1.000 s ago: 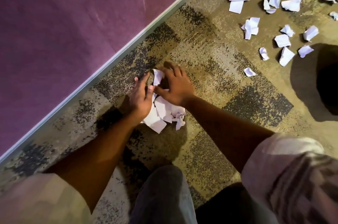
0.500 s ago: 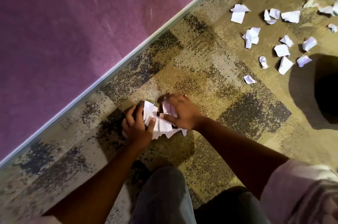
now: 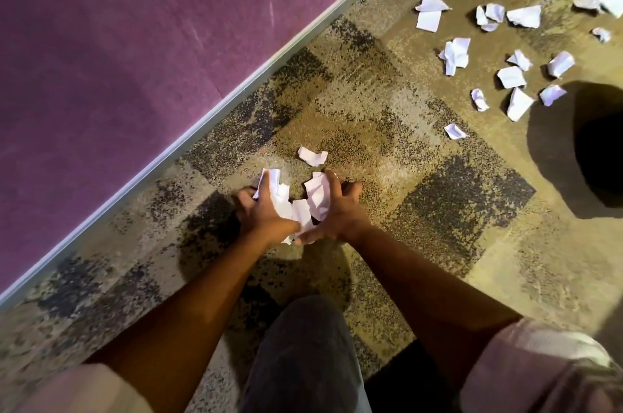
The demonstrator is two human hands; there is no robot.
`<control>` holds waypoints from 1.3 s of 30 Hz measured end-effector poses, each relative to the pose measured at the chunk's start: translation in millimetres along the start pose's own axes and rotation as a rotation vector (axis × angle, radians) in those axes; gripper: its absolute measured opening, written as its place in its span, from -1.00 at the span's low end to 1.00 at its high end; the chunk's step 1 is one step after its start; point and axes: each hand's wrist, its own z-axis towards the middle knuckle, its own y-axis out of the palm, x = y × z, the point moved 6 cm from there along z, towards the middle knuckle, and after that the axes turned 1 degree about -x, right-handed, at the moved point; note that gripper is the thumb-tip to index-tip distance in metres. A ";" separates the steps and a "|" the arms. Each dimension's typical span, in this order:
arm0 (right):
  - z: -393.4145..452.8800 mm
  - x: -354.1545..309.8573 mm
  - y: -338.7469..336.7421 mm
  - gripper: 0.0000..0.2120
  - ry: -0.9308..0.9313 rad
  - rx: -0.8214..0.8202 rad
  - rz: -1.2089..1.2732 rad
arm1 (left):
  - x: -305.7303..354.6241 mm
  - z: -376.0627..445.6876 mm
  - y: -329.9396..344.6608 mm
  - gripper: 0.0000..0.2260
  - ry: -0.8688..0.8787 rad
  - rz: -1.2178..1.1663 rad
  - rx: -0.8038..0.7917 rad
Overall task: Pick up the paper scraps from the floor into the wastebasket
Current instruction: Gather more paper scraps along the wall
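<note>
scraps [image 3: 455, 55]: creased white paper | floor [image 3: 438, 203]: rough mottled carpet | wall [image 3: 118, 41]: matt purple

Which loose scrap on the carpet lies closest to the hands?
The small crumpled white paper scrap lying alone just beyond the two hands; every other loose scrap is scattered far off to the upper right.

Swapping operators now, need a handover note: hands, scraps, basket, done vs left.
Left hand and right hand: both shut on a shared bundle of scraps, held just above the carpet.
One loose scrap lies just beyond the hands.
Many more scraps lie far right, near the dark basket.
Done: bundle gathered.
Left: bin it, then collect the rest.
</note>
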 end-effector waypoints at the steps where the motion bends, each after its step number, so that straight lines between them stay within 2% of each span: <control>1: 0.7 -6.2 2.9 0.54 -0.002 0.010 0.013 | 4.9 1.0 4.0 0.11 -0.021 -0.065 -0.020; 4: 0.7 -20.1 7.4 0.44 -0.012 0.061 -0.011 | 18.2 -1.1 13.6 -0.05 -0.083 -0.170 -0.016; 8: 1.4 -24.7 12.1 0.12 -0.079 0.149 0.022 | 15.0 1.1 28.3 -0.30 -0.104 -0.278 0.000; 12: -0.9 -28.1 11.4 -0.16 -0.172 0.196 0.046 | 15.4 -6.0 28.1 -0.39 -0.045 -0.290 -0.025; 14: -2.2 -31.1 9.6 -0.25 -0.207 0.202 0.088 | 22.1 -9.2 26.1 -0.43 0.018 -0.454 -0.026; 17: -3.7 -35.2 9.1 -0.28 -0.248 0.178 0.148 | 21.7 -11.5 27.1 -0.49 0.046 -0.622 -0.019; 20: -5.4 -35.4 7.0 -0.22 -0.285 0.173 0.213 | 23.0 -17.6 33.6 -0.53 0.001 -0.731 -0.100; 22: -4.9 -31.2 8.9 -0.32 -0.297 0.183 0.246 | 30.6 -25.3 35.0 -0.58 0.018 -0.724 -0.127; 25: -6.0 -25.0 9.0 -0.67 -0.318 0.159 0.317 | 40.3 -37.9 40.4 -0.61 0.084 -0.657 -0.127; 26: -12.7 -26.3 4.0 -0.73 -0.334 0.120 0.364 | 39.6 -41.1 43.9 -0.62 0.086 -0.634 -0.130; 28: -22.7 -22.4 -1.2 -0.63 -0.293 0.024 0.412 | 40.8 -49.1 52.1 -0.63 0.073 -0.632 -0.172; 30: -32.0 -8.3 -4.7 -0.61 -0.253 0.025 0.457 | 46.2 -59.7 61.6 -0.63 0.063 -0.646 -0.209; 35: -51.5 32.8 -23.9 -0.79 -0.282 0.138 0.780 | 79.0 -90.8 80.5 -0.53 0.137 -0.544 -0.200; 39: -79.7 59.2 -57.0 -0.83 -0.300 0.182 0.944 | 106.2 -111.9 94.9 -0.50 0.164 -0.278 -0.152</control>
